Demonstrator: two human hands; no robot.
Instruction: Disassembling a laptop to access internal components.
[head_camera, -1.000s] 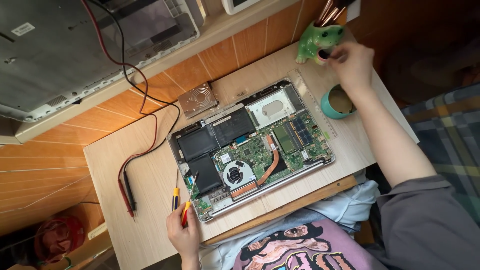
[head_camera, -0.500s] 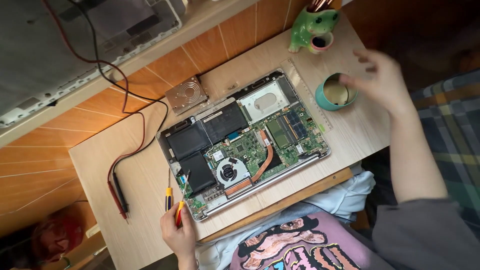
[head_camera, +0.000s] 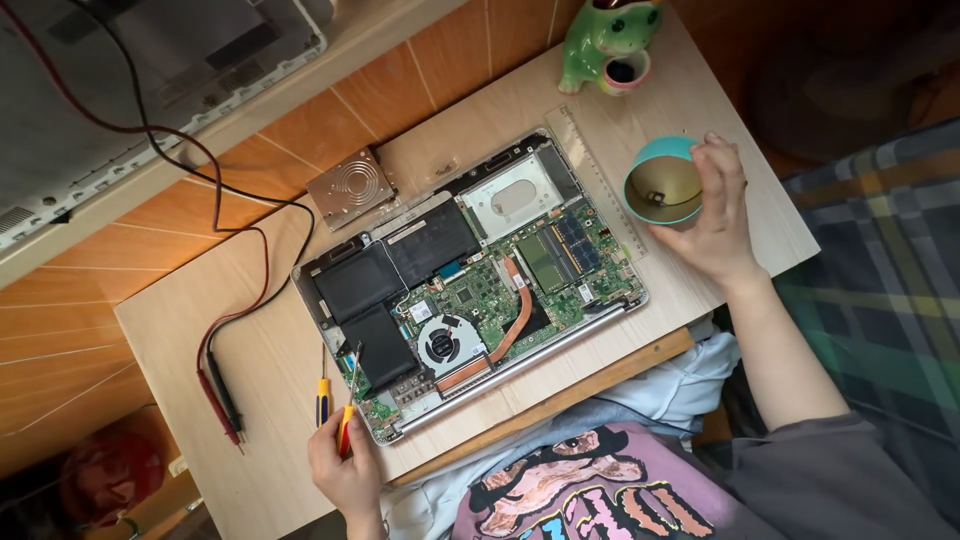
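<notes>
Teal cup (head_camera: 662, 180) rests against the right hand's (head_camera: 715, 225) curled fingers (head_camera: 722, 165).

Next to the open laptop (head_camera: 470, 285) with its green board and copper pipe sat a teal cup (head_camera: 662, 180), a green frog pot (head_camera: 610, 42), and red and black wires (head_camera: 215, 330).

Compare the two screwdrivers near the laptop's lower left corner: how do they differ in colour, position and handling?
The red-handled screwdriver is gripped by the left hand, its shaft angled onto the open laptop. The blue-and-yellow screwdriver lies untouched on the table, beside the laptop, nearly upright in the picture. Both are slim, shafts pointing away from the person.
</notes>
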